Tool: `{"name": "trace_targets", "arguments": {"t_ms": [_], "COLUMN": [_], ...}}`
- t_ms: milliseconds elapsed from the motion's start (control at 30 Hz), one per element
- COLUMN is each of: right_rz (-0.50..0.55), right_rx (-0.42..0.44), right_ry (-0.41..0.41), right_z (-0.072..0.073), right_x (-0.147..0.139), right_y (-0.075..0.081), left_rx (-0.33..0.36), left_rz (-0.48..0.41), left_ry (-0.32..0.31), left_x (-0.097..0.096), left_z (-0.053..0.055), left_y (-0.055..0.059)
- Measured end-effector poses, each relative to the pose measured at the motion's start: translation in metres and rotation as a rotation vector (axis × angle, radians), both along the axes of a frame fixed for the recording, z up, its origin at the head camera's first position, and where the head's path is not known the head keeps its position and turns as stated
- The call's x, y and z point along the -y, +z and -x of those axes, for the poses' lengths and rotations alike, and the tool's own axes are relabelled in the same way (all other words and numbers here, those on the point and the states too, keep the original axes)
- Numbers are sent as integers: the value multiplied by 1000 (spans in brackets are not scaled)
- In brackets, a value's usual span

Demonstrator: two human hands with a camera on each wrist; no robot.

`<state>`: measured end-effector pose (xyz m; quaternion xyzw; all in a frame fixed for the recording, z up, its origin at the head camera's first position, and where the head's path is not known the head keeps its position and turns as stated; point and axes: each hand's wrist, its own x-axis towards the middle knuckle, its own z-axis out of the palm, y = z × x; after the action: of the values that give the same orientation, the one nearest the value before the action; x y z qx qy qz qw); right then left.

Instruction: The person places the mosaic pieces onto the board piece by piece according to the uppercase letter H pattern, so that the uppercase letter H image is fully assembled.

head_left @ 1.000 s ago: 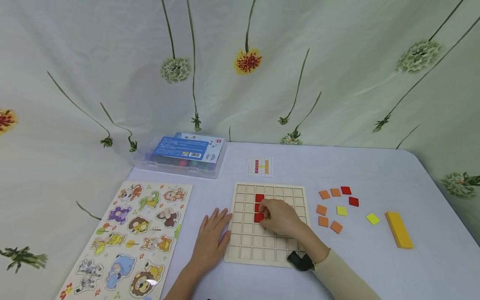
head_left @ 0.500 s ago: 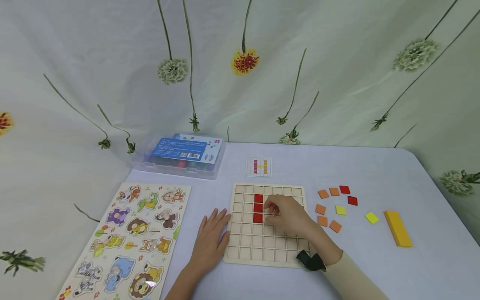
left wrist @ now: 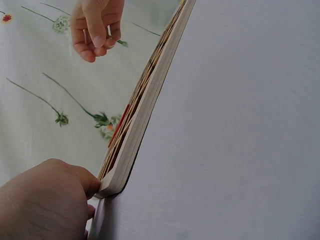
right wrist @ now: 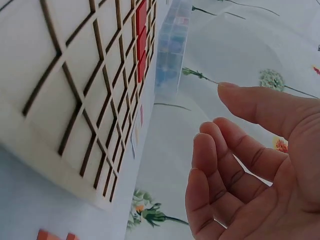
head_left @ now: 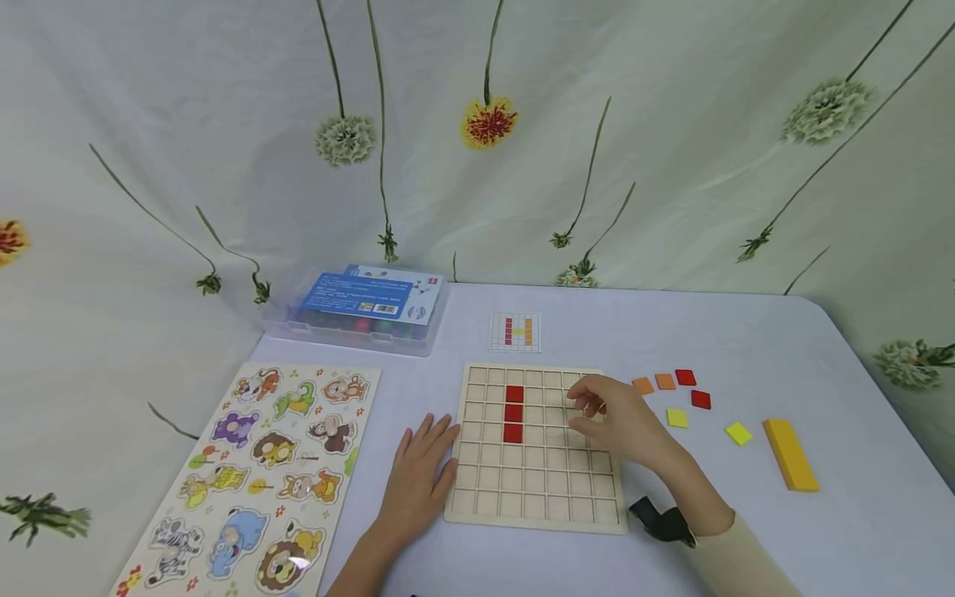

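A wooden grid board (head_left: pixel 537 502) lies on the table with three red square tiles (head_left: pixel 513 414) in one column of its cells. Flat beside the board's left edge rests my left hand (head_left: pixel 419 473), fingers extended; in the left wrist view its thumb (left wrist: pixel 82 179) touches the board's corner. My right hand (head_left: pixel 622 419) hovers over the board's right side. In the right wrist view that hand (right wrist: pixel 260 170) has loosely bent fingers, thumb apart, and holds nothing. Orange tiles (head_left: pixel 665 381), two red tiles (head_left: pixel 700 400) and two yellow tiles (head_left: pixel 677 418) lie right of the board.
A small pattern card (head_left: pixel 516 332) lies behind the board. At the back left stands a clear plastic box (head_left: pixel 358 323) with papers on top. An animal puzzle board (head_left: pixel 254 481) fills the left side, and a yellow block (head_left: pixel 792 455) lies far right.
My right hand has drawn away from the red tiles toward the board's right edge, and it now covers some orange tiles in the head view. The left hand has stayed in place.
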<state>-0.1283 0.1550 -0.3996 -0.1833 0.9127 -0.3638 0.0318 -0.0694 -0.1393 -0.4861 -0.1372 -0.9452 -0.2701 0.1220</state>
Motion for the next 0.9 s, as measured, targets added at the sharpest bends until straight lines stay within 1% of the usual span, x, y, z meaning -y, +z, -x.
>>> {"name": "trace_targets", "arguments": {"t_ms": [67, 200, 300, 467, 567, 600, 633, 733, 800, 833, 867, 900], "right_rz": [3, 31, 33, -25, -38, -39, -44, -68, -76, -82, -78, -71], "right_rx": [-19, -32, -49, -102, -106, -102, -104, -105, -98, -100, -92, -81], "right_ry": [-17, -74, -133, -249, -329, -358, -394, -482, -525, -540, -542, -550], "right_z": [-1, -1, 0, 1, 2, 5, 7, 23, 33, 36, 38, 39], "right_x": [-9, -30, -47, -78, -98, -106, -114, -149, -170, -178, -184, -187], "right_y": [1, 4, 5, 7, 4, 1, -6, -44, -70, -80, -86, -88], "left_rx": [-2, -7, -5, 8, 2, -1, -5, -10, -3, 0, 2, 5], "left_rz": [2, 0, -3, 3, 7, 8, 7, 7, 5, 4, 3, 2], "left_ry": [0, -1, -1, 2, 2, 1, 0, 0, 1, 1, 2, 2], "left_x": [0, 0, 0, 0, 0, 0, 0, 1, 1, 1, 1, 1], "left_z": [0, 0, 0, 0, 1, 1, 1, 1, 1, 1, 1, 1], "left_y": [0, 0, 1, 0, -1, -1, -1, -2, -3, -3, -4, -4]}}
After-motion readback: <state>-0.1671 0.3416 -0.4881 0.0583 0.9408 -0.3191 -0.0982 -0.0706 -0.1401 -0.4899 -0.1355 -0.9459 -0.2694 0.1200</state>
